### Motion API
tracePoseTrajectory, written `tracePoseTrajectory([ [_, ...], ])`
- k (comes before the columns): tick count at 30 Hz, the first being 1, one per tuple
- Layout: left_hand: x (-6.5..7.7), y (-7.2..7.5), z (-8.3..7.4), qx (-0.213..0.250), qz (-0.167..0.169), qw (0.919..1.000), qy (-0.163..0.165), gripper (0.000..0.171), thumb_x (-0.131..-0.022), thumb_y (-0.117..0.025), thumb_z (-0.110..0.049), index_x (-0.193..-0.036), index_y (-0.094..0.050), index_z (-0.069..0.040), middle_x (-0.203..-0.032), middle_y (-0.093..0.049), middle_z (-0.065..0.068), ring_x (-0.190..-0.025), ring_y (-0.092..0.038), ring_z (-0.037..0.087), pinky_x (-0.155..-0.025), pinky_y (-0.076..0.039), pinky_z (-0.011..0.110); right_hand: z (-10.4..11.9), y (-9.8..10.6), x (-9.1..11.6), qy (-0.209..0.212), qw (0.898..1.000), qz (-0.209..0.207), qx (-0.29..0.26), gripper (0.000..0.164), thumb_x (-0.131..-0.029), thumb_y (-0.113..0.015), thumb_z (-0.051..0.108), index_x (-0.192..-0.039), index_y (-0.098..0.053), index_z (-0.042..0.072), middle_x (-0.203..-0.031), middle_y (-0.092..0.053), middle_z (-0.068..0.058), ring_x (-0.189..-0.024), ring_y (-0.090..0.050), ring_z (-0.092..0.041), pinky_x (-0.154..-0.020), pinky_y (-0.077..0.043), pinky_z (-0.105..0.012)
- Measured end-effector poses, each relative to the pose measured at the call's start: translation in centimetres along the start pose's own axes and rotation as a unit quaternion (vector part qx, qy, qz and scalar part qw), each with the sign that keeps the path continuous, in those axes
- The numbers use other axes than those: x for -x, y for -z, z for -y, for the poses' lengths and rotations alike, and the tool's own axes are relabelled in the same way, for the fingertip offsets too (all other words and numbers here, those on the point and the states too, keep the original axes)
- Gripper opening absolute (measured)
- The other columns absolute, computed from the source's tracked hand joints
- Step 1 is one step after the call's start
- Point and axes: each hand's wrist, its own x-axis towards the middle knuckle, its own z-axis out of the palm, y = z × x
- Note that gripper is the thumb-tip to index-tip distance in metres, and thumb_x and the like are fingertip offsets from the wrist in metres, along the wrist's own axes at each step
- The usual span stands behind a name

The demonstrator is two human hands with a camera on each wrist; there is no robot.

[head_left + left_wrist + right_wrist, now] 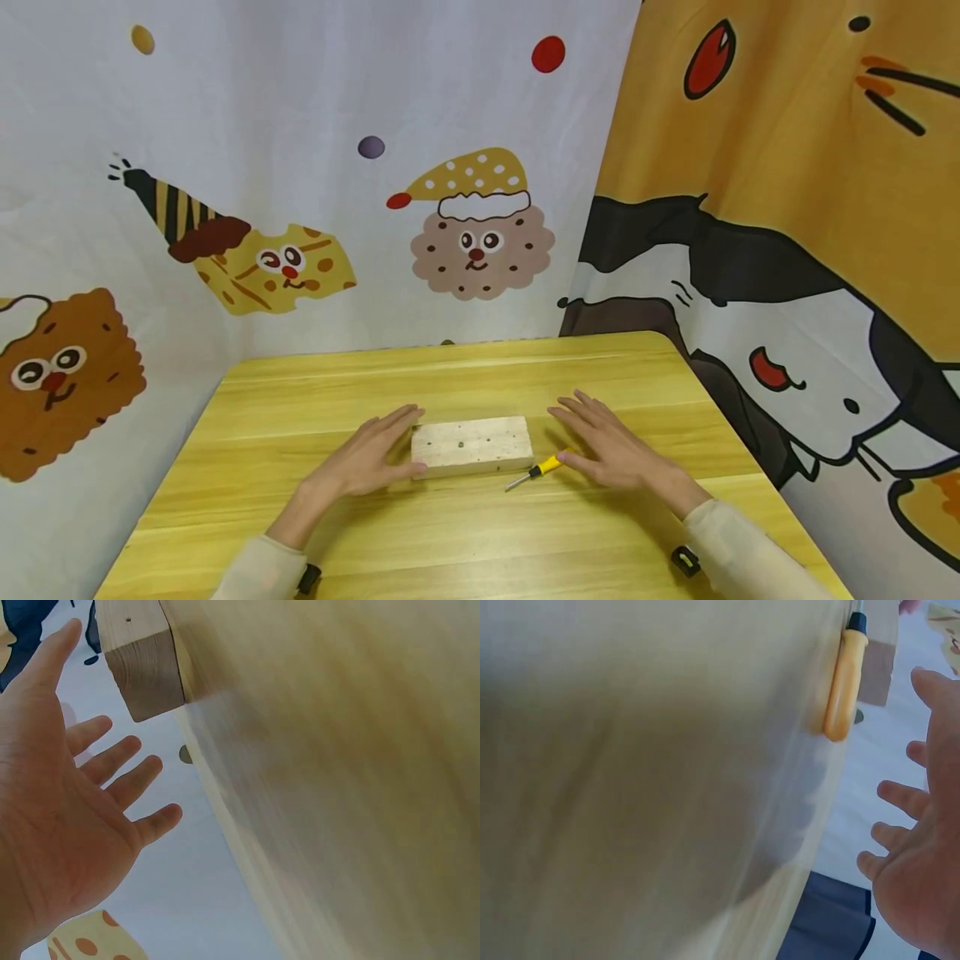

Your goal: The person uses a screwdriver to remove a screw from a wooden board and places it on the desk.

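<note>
While the left grip and right grip are spread wide, holding nothing, the block, midway between the side edges of the table beside the screwdriver, looks stiff, fairly light, best held by its ends.

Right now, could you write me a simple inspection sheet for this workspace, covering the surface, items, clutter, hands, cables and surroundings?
Surface: wood-grain table, yellowish.
Job's things: pale wooden block with small dark marks on top; yellow-handled screwdriver lying by its right end.
Clutter: nothing seen.
Hands: left hand at the block's left end, contact unclear; right hand beside the screwdriver's handle; fingers of both spread, neither gripping anything.
Cables: nothing seen.
Surroundings: cartoon-printed curtains behind the table and to its sides.
</note>
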Motion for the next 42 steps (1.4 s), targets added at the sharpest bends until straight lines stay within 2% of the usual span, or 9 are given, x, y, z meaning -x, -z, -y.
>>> tracePoseTrajectory([
  [5,-0.1,-0.5,-0.1,0.008,0.014,0.9999,0.002,0.095,-0.106,-0.074,-0.061,-0.176,-0.038,-0.009,-0.183,-0.036,0.024,-0.166,-0.043,0.050,-0.134,-0.033,0.079,0.7,-0.5,0.3,0.001,1.000,0.014,-0.004,0.078,-0.110,-0.070,0.054,-0.173,-0.048,0.013,-0.179,-0.045,-0.021,-0.169,-0.036,-0.051,-0.135,-0.033,-0.076],
  [13,0.0,-0.9,-0.1,0.032,0.019,0.9991,0.018,0.095,-0.104,-0.076,-0.064,-0.174,-0.043,-0.011,-0.180,-0.042,0.024,-0.163,-0.046,0.051,-0.132,-0.041,0.074,1.0,-1.3,0.5,0.012,0.999,0.027,-0.016,0.076,-0.105,-0.081,0.048,-0.166,-0.056,0.010,-0.172,-0.054,-0.022,-0.160,-0.051,-0.047,-0.130,-0.045,-0.072],
  [20,-0.1,-1.0,0.0,0.045,0.016,0.9986,0.022,0.094,-0.102,-0.078,-0.064,-0.172,-0.046,-0.010,-0.176,-0.049,0.021,-0.160,-0.051,0.049,-0.128,-0.047,0.073,1.0,-1.6,0.3,0.016,0.999,0.029,-0.018,0.067,-0.104,-0.083,0.045,-0.157,-0.065,0.009,-0.162,-0.064,-0.018,-0.150,-0.062,-0.039,-0.126,-0.053,-0.063],
  [25,-0.1,-1.0,0.0,0.038,0.016,0.9988,0.025,0.092,-0.102,-0.080,-0.061,-0.171,-0.049,-0.009,-0.174,-0.050,0.021,-0.159,-0.052,0.049,-0.128,-0.048,0.072,1.0,-1.7,0.1,0.031,0.999,0.018,-0.016,0.055,-0.103,-0.086,0.040,-0.147,-0.073,0.009,-0.150,-0.072,-0.011,-0.140,-0.068,-0.033,-0.120,-0.059,-0.059],
  [33,0.0,-0.8,-0.3,0.039,0.009,0.9990,0.021,0.087,-0.104,-0.081,-0.054,-0.168,-0.050,-0.004,-0.170,-0.055,0.021,-0.155,-0.056,0.048,-0.125,-0.051,0.070,1.0,-1.9,-0.1,0.047,0.998,0.021,-0.021,0.038,-0.101,-0.089,0.029,-0.134,-0.080,0.015,-0.133,-0.076,0.001,-0.123,-0.069,-0.018,-0.107,-0.065,-0.046],
  [42,-0.1,-0.6,-0.6,0.045,0.014,0.9986,0.022,0.084,-0.104,-0.082,-0.050,-0.167,-0.051,-0.003,-0.167,-0.057,0.019,-0.153,-0.058,0.046,-0.124,-0.053,0.068,0.7,-2.2,-0.4,0.074,0.997,0.014,-0.025,0.023,-0.100,-0.089,0.016,-0.122,-0.083,0.015,-0.119,-0.075,0.004,-0.110,-0.066,-0.011,-0.095,-0.065,-0.034],
])
